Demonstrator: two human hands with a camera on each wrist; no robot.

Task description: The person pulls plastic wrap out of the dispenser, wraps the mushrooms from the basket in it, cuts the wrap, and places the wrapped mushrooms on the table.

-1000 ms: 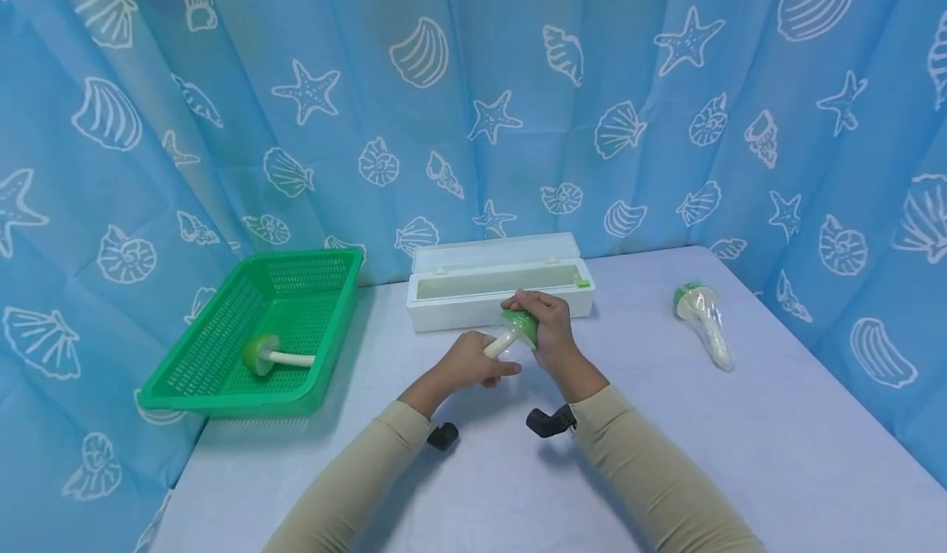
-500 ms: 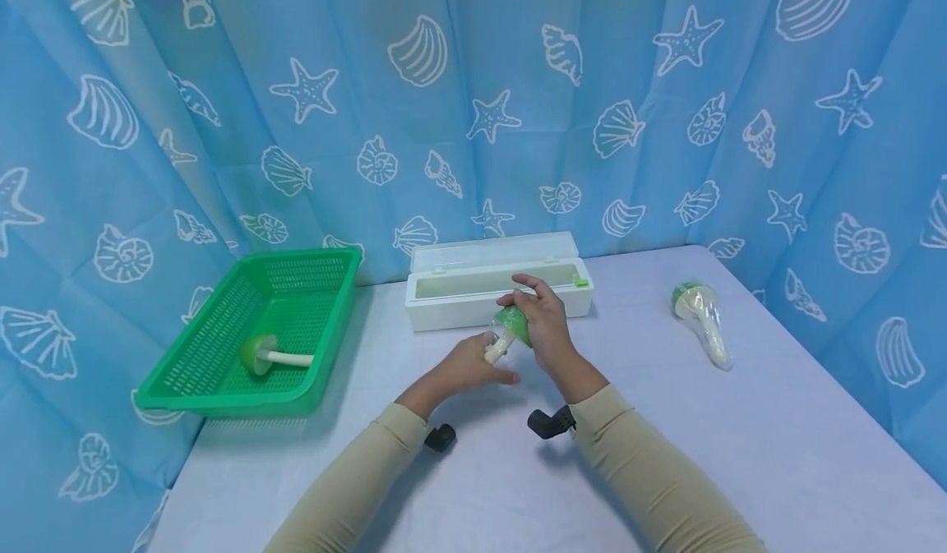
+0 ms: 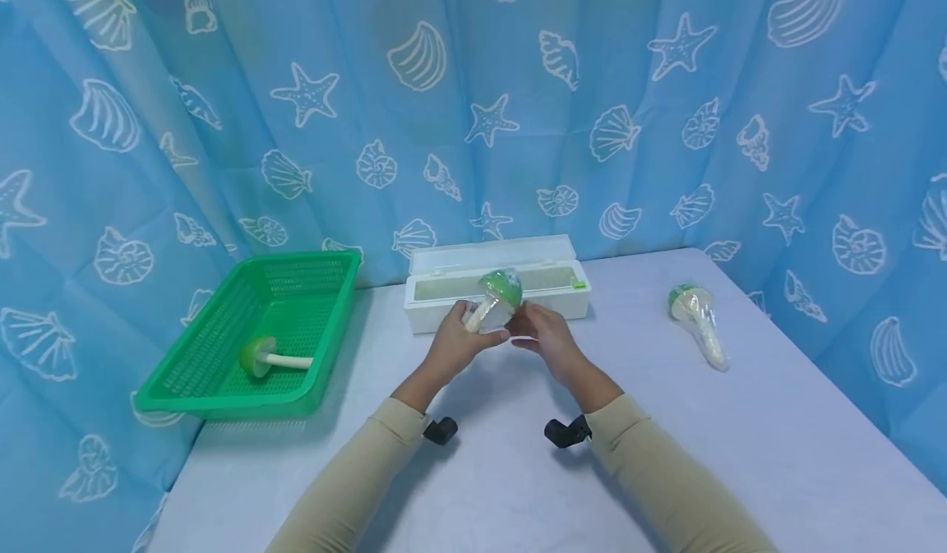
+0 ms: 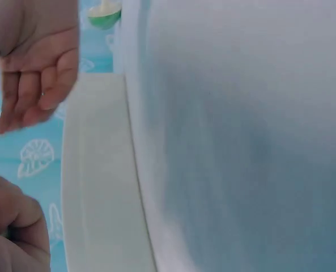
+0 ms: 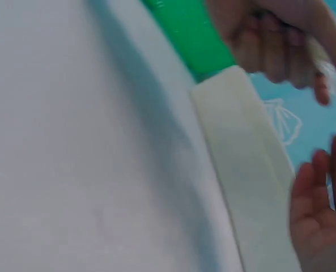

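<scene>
My left hand (image 3: 460, 338) grips the pale stem of a toy mushroom (image 3: 497, 292) with a green cap, wrapped in clear film, and holds it tilted up in front of the white film dispenser box (image 3: 562, 302). My right hand (image 3: 538, 335) sits just right of the stem with relaxed fingers and holds nothing. In the left wrist view the right hand (image 4: 36, 85) hangs loosely over the box (image 4: 94, 170). In the right wrist view the left hand (image 5: 269, 39) curls round the stem, which is blurred.
A green basket (image 3: 222, 323) at the left holds an unwrapped green-capped mushroom (image 3: 259, 357). A second film-wrapped mushroom (image 3: 699, 327) lies on the table (image 3: 740, 454) at the right. Blue shell-patterned curtains close in the back and sides.
The left hand has raised the wrapped mushroom up toward the box. The right hand, which covered the green cap, has let go and now sits open beside the stem.
</scene>
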